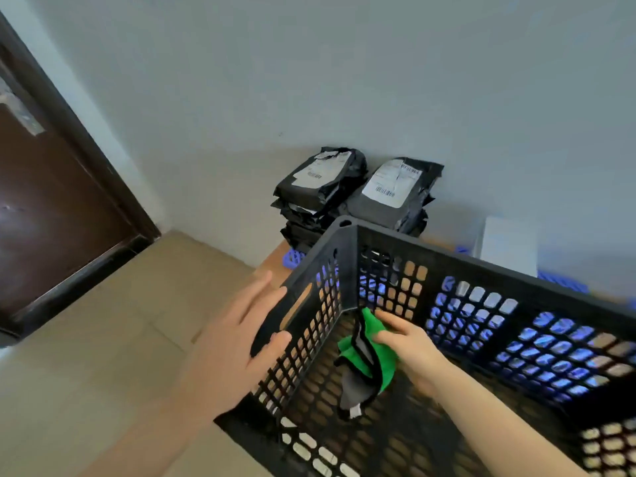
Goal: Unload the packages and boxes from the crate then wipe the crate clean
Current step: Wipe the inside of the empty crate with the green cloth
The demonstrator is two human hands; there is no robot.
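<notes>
Where the fingers (389, 320) of the right hand (409, 349) curl, a green cloth (378, 356) with dark edging is gripped and held down inside the crate (481, 270), close to its far left inner corner. A grey part of the cloth is trailed over the perforated bottom, toward the camera.

The thumb (278, 339) of the left hand (237, 335) is hooked over the rim of the crate's left wall. The other fingers are laid nearly straight along the outside, so the wall is clasped between them. A handle slot is seen just beside that hand.

The crate is black, with lattice walls. Blue lattice (294, 258) is glimpsed through its openings and beyond its far corner.

Outside the crate, black packages (320, 187) with white labels are stacked in two piles against the pale wall (344, 80), just beyond the far corner. A white box (509, 246) is set further right, behind the far rim and partly blurred.

To the left, beige floor tiles (103, 339) and a dark brown door (51, 208) are noted.
</notes>
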